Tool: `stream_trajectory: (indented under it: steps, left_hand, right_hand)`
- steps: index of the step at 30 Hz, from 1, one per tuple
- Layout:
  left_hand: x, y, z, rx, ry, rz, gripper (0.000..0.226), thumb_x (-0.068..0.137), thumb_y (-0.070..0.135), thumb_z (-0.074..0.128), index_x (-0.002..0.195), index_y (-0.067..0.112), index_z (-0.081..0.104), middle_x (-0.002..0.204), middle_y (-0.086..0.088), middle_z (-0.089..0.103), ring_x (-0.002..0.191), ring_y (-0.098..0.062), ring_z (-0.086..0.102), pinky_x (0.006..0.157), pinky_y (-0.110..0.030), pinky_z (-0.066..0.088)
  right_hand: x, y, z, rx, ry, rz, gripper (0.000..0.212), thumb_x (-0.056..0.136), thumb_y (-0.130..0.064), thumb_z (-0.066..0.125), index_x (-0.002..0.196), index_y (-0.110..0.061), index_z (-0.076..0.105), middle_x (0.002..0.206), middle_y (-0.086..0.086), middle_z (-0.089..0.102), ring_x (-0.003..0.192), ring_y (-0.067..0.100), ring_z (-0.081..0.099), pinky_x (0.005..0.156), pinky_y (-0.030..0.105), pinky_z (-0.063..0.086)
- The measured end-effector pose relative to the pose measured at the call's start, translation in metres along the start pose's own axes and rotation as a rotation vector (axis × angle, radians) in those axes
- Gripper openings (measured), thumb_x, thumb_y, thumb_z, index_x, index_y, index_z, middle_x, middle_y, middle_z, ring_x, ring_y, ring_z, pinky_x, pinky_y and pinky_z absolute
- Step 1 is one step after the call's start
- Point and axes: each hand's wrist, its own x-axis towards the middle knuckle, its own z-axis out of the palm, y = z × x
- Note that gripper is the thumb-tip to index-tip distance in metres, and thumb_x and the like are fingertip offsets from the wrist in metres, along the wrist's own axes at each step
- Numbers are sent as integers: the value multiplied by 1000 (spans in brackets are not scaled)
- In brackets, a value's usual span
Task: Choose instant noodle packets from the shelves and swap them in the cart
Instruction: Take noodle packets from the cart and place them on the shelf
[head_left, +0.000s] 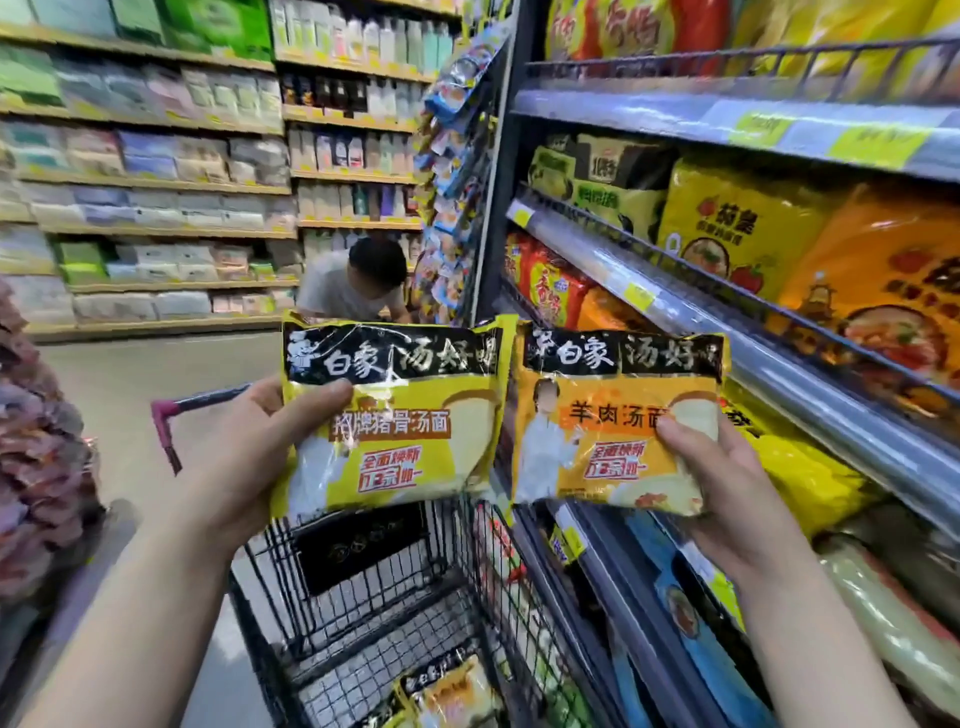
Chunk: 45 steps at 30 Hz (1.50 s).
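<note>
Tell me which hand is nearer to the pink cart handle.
Left. The left hand, holding the yellow packet, is just right of the pink cart handle; the right hand, holding the orange packet, is far across by the shelves.

A person (332, 291) bends beside hanging snack packets (448, 218), bottles (358, 150) shelved behind.

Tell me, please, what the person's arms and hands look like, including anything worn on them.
Both are bare. The left hand and right hand wear no gloves, and no ring shows on the fingers. The left forearm and right forearm show no sleeve, watch or bracelet up to the frame's edge.
</note>
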Motion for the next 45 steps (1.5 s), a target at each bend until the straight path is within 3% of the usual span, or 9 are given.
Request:
stream_trajectory:
  steps: [4, 10, 14, 19, 24, 26, 33, 39, 45]
  left_hand:
    - [8, 1, 23, -75, -202, -45, 47, 61, 33, 84, 96, 9, 64, 79, -15, 78, 59, -23, 75, 49, -31, 59]
    - [7, -8, 76, -82, -489, -58, 93, 26, 56, 99, 99, 9, 67, 88, -14, 79, 68, -26, 76, 57, -38, 62]
    - [-16, -9, 128, -99, -654, -101, 49, 59, 37, 82, 95, 11, 61, 76, -10, 78, 56, -20, 73, 51, -39, 62]
    - [-61, -15, 183, -77, -844, -140, 119, 17, 62, 96, 115, 3, 63, 92, -12, 79, 63, -20, 76, 52, -34, 60]
    - [-141, -11, 234, -91, -1003, -164, 17, 84, 20, 74, 94, 16, 61, 83, 3, 79, 60, -2, 72, 60, -26, 60]
    - [-175, -8, 248, -69, -1102, -171, 52, 66, 31, 88, 109, 14, 64, 91, 2, 81, 77, -10, 76, 79, -39, 61]
    - [-314, -3, 269, -126, -1375, -199, 75, 20, 55, 98, 83, 20, 79, 85, -9, 80, 65, -21, 77, 52, -32, 60]
    - [-428, 1, 274, -129, -1499, -253, 47, 57, 36, 85, 95, 15, 66, 90, -13, 79, 67, -20, 77, 53, -30, 60]
    - [-521, 1, 273, -108, -1628, -214, 61, 29, 58, 98, 78, 27, 77, 90, -10, 79, 73, -24, 77, 60, -35, 62]
  right_hand:
    - [-51, -14, -6, -27, 179, -69, 39, 77, -15, 65, 117, -15, 63, 95, 7, 78, 78, 21, 77, 65, 35, 64]
    - [-151, -41, -20, -104, 481, -159, 26, 75, -20, 66, 101, -27, 67, 88, 1, 79, 71, 18, 76, 54, 34, 61]
    - [-223, -60, -29, -127, 665, -261, 29, 75, -16, 64, 104, -21, 65, 85, 2, 79, 69, 17, 76, 53, 31, 60]
    - [-319, -72, -37, -130, 875, -365, 27, 76, -14, 64, 103, -16, 64, 85, 3, 77, 69, 16, 75, 56, 31, 61]
    - [-420, -78, -36, -140, 1052, -429, 24, 75, -15, 65, 99, -16, 63, 81, 3, 77, 65, 15, 74, 53, 30, 60]
    - [-463, -79, -33, -152, 1109, -446, 25, 76, -15, 65, 100, -16, 63, 82, 4, 77, 67, 17, 75, 54, 31, 61]
    - [-617, -77, -16, -230, 1240, -478, 62, 40, -51, 99, 93, -29, 75, 97, 9, 77, 85, 26, 76, 70, 44, 64]
    - [-736, -72, 7, -214, 1341, -526, 68, 33, -53, 100, 92, -29, 76, 95, 8, 78, 82, 24, 77, 66, 39, 64]
    - [-834, -68, 24, -241, 1449, -571, 71, 38, -51, 100, 98, -23, 73, 96, 9, 76, 83, 25, 76, 67, 39, 63]
